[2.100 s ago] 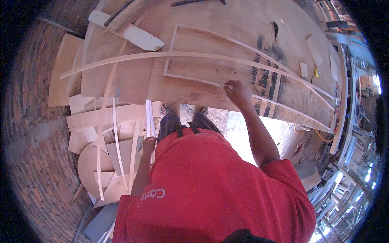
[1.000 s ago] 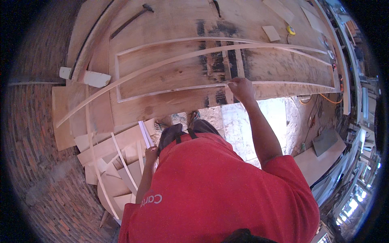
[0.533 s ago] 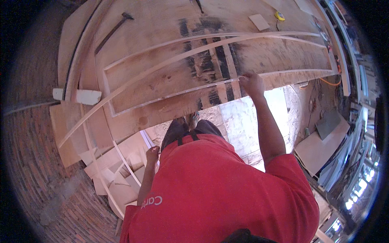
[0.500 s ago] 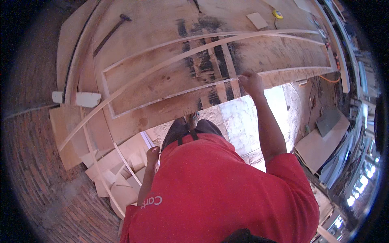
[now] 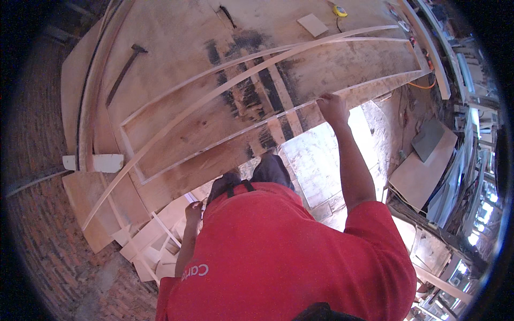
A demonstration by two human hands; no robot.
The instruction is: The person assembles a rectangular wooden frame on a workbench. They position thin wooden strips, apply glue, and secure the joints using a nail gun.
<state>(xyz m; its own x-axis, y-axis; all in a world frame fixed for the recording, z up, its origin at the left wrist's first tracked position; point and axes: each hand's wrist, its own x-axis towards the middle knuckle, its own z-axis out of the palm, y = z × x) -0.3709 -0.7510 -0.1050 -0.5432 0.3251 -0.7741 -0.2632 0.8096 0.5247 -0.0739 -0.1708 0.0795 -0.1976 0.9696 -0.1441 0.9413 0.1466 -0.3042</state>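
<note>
A long, narrow frame of thin wooden strips [image 5: 214, 138] lies on the wooden tabletop [image 5: 176, 59]. My right hand [image 5: 333, 109] is at its near strip, close to the table's front edge. Its fingers are curled in against that strip; whatever they pinch is too small to tell. A longer, loose wooden strip [image 5: 214, 94] lies slantwise across the frame, its left end jutting past the table. Down by my left side hangs my left hand [image 5: 194, 212], fingers curled in, their contents hidden.
A hammer [image 5: 124, 72] lies at the far left, with a small wooden block [image 5: 312, 25] and a yellow tape measure [image 5: 339, 10] at the back. Board offcuts [image 5: 155, 235] lie below left. Sheets [image 5: 423, 166] lean at the right. Dark patches [image 5: 251, 96] mark the tabletop.
The table and frame have shifted left and tilted in the picture. My right hand has slid a little to the right along the near strip. My left hand stays low.
</note>
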